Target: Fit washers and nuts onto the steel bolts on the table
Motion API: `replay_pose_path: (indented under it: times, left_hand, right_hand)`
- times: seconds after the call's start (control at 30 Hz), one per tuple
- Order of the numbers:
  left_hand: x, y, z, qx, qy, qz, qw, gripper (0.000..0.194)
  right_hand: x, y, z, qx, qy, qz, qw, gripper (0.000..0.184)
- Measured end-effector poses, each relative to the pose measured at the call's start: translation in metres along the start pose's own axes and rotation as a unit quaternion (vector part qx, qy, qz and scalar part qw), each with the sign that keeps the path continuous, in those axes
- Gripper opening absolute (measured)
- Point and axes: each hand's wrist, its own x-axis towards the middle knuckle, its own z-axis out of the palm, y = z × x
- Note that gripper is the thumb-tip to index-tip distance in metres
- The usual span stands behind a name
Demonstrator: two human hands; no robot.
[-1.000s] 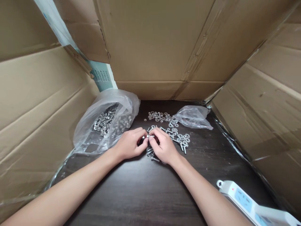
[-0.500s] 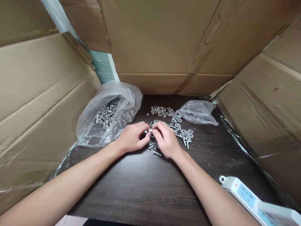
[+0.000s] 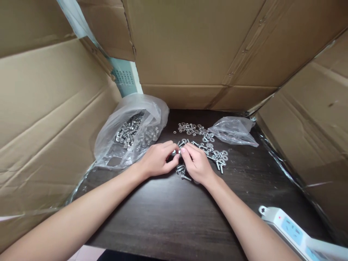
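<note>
Over the dark table my left hand [image 3: 159, 159] and my right hand [image 3: 198, 163] meet, thumbs and fingertips pinched. Between them shows a small shiny bolt [image 3: 174, 152], held by my left fingers and largely covered. My right thumb and forefinger close on a small bright piece at its end [image 3: 179, 152], which looks like a nut but is mostly hidden. Loose bolts [image 3: 186, 177] lie just below and behind the hands. To the right are more bolts [image 3: 219, 166] mixed with flat washers [image 3: 224, 158]. Nuts and washers [image 3: 190, 128] are scattered farther back.
A clear plastic bag [image 3: 108, 134] holding many bolts [image 3: 129, 132] stands open at the left. Another crumpled plastic bag [image 3: 235, 129] lies at the back right. Cardboard walls [image 3: 195, 43] surround the table [image 3: 152, 217] on three sides. A white power strip [image 3: 292, 230] sits at the lower right.
The view has swung slightly, so everything sits a little farther right. My right fingers have shifted their pinch and now cover more of the small piece. Both hands stay together.
</note>
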Motion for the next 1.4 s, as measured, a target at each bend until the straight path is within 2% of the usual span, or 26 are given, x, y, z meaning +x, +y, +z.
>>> replay_pose_path:
  times: [0.2,0.33,0.53,0.83,1.1,1.23,1.4]
  left_hand:
    - [0.0002,0.0007,-0.0012,-0.007,-0.009,0.008,1.0,0.018]
    - [0.0004,0.0002,-0.0005,-0.013,-0.01,0.002,1.0,0.016]
    - [0.0004,0.0002,-0.0001,-0.017,-0.019,-0.008,1.0,0.017]
    - [0.001,-0.0004,-0.0018,-0.016,-0.041,-0.015,0.999,0.018]
    - [0.0013,-0.0014,-0.0031,-0.028,-0.049,-0.015,0.998,0.031]
    - [0.001,-0.0009,-0.0033,-0.029,-0.042,-0.014,0.999,0.028]
    - [0.0001,-0.0003,-0.003,-0.026,-0.029,-0.001,0.999,0.021]
  right_hand:
    - [-0.0008,-0.0002,-0.0023,0.007,-0.001,-0.001,1.0,0.038]
    - [-0.001,-0.0033,-0.0067,0.012,-0.016,0.004,1.0,0.031]
    - [-0.0011,-0.0039,-0.0058,0.006,-0.008,0.004,1.0,0.028]
    - [-0.001,-0.003,-0.0052,0.005,-0.012,0.0,1.0,0.013]
    - [-0.0012,-0.0023,-0.0029,-0.012,-0.009,-0.009,1.0,0.01]
    - [-0.0017,-0.0025,-0.0032,-0.008,-0.009,-0.012,1.0,0.012]
    - [0.0003,-0.0024,-0.0035,0.008,-0.003,-0.007,1.0,0.024]
